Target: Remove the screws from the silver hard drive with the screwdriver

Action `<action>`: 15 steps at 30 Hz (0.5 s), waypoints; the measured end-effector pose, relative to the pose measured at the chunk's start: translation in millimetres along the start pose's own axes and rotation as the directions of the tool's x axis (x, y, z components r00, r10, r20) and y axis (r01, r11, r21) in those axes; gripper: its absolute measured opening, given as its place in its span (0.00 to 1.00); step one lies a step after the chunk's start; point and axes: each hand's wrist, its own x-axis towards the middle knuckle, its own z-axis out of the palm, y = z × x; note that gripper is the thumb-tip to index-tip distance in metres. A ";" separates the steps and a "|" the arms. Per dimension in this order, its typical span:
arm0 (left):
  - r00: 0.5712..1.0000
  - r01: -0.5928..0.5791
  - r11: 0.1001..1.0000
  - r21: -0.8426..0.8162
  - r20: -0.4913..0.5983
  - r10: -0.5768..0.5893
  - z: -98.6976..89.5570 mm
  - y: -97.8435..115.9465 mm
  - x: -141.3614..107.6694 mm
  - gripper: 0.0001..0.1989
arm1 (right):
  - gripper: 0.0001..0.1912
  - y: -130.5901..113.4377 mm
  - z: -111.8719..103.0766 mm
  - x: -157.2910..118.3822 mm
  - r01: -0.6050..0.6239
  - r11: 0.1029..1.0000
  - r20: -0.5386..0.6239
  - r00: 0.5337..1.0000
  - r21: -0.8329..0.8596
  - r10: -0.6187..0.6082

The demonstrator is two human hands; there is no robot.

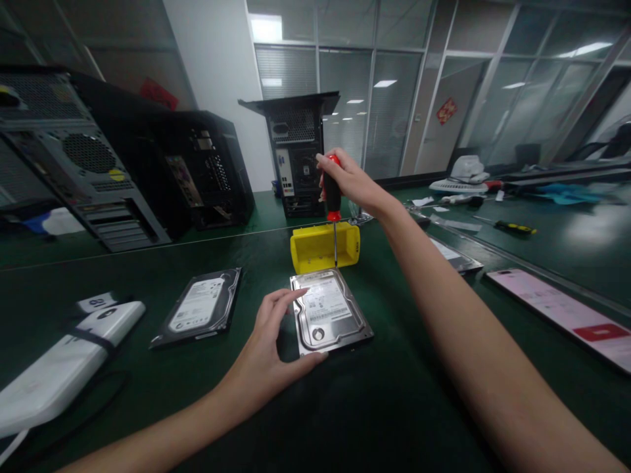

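A silver hard drive [323, 309] with a white label lies on the green table in front of me. My left hand [279, 332] rests at its left side, fingers on the top and thumb along the near edge, spread apart. In my right hand [348, 177] is a red and black screwdriver [334, 194], held upright by the handle. Its tip points down at the far right corner of the drive; whether it sits in a screw is too small to tell. Just behind the drive a yellow plastic bin [315, 253] lies with its opening toward me.
Another hard drive [202, 305] lies to the left, near a white power bank-like box [69, 368] with a black strap. Computer cases [296, 151] stand at the back. On the right are a phone [566, 315], a partly hidden drive [456, 256] and a yellow-black screwdriver [515, 227].
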 end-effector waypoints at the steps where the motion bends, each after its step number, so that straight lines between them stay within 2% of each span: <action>1: 1.000 0.003 1.000 -0.001 -0.002 -0.003 -0.1 0.0 0.0 0.35 | 0.12 1.9 0.0 1.8 -0.017 1.000 -0.023 1.000 -0.021 0.017; 6: 1.000 0.007 1.000 -0.004 0.013 -0.007 -0.3 0.3 0.2 0.35 | 0.09 8.8 -2.7 6.3 0.008 0.990 -0.105 0.994 -0.142 -0.023; 11: 1.000 -0.001 1.000 -0.008 0.013 0.001 0.2 0.6 0.6 0.35 | 0.12 8.7 -6.0 4.6 0.040 0.971 -0.095 0.993 -0.234 -0.064; 15: 1.000 -0.013 1.000 0.004 0.001 0.013 0.9 -0.9 0.1 0.34 | 0.14 6.5 -6.0 2.3 0.053 0.977 -0.074 0.995 -0.208 -0.070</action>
